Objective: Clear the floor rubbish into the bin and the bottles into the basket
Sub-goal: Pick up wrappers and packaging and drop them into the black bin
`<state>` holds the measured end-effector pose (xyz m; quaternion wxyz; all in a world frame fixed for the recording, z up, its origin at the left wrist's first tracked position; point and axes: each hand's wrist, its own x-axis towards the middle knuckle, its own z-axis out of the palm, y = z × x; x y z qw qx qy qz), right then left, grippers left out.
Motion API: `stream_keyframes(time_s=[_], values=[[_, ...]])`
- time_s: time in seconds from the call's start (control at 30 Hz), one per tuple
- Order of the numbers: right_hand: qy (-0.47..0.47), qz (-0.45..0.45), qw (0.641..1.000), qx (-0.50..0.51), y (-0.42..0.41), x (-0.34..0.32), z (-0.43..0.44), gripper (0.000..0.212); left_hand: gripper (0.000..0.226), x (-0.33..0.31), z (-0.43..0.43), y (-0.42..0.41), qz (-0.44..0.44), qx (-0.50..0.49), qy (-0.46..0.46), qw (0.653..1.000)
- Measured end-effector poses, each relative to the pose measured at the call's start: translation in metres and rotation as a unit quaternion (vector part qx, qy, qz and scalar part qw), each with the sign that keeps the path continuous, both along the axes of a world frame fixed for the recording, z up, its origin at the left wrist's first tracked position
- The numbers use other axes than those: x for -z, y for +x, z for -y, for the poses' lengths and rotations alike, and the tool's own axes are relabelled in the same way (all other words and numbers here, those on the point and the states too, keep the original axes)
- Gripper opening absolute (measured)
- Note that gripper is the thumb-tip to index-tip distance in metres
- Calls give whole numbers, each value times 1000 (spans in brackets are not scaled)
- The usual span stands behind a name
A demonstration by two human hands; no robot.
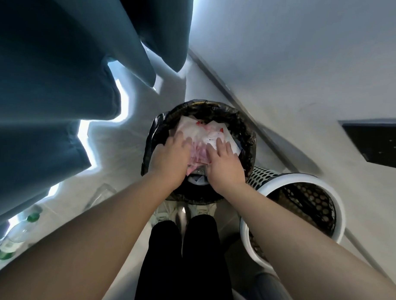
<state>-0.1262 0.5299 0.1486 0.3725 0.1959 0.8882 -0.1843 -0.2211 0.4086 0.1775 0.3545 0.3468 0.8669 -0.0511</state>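
While I stand over the bin (238,119): black liner folded over the rim, mouth right at my toes, so I can bear straight down into it.
Rubbish (202,132): white and pink paper and wrappers, heaped to about rim level inside the bin; red print on some, too blurred to read.
Left hand (170,155): flat, fingers spread, palm on the left of the heap; grips nothing. Fingertips blurred.
Right hand (223,164): likewise flat and spread, pressing the right of the heap, holding nothing.
Why both flat: my guess is I am packing the heap down so it sits below the rim and does not spill onto the floor (125,151).
Basket (303,177): white rim, holed wall, just beside the bin on my right; no bottle inside that I can make out.
Bottles (16,233): clear, green caps, lying on the floor well to my left by the hem of the blue curtain (48,88); another clear one seems to lie nearer, blurred.
Progress: paper looks binned; bottles not yet moved.
Next: likely turn left for the bottles.
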Motion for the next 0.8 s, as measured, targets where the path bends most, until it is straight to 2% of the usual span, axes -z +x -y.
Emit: stream_keyframes(time_s=[0.07, 0.23, 0.37, 0.53, 0.8], values=[[-4, 66, 997, -40, 2, 15, 1, 65, 60, 15, 8, 6, 25, 110, -31, 993], [-19, 138, 988, -60, 1, 52, 2, 68, 60, 62, 8, 10, 35, 200, -158, 966], [-14, 127, 990, -64, 4, 45, 2, 66, 62, 49, 12, 11, 16, 210, -135, 968], [5, 62, 996, -71, 9, -40, 3, 71, 74, -40, 31, 12, 30, 166, -102, 980], [48, -4, 993, -105, 13, -248, 20, 72, 77, -260, 102, 32, 24, 6, -116, 993]])
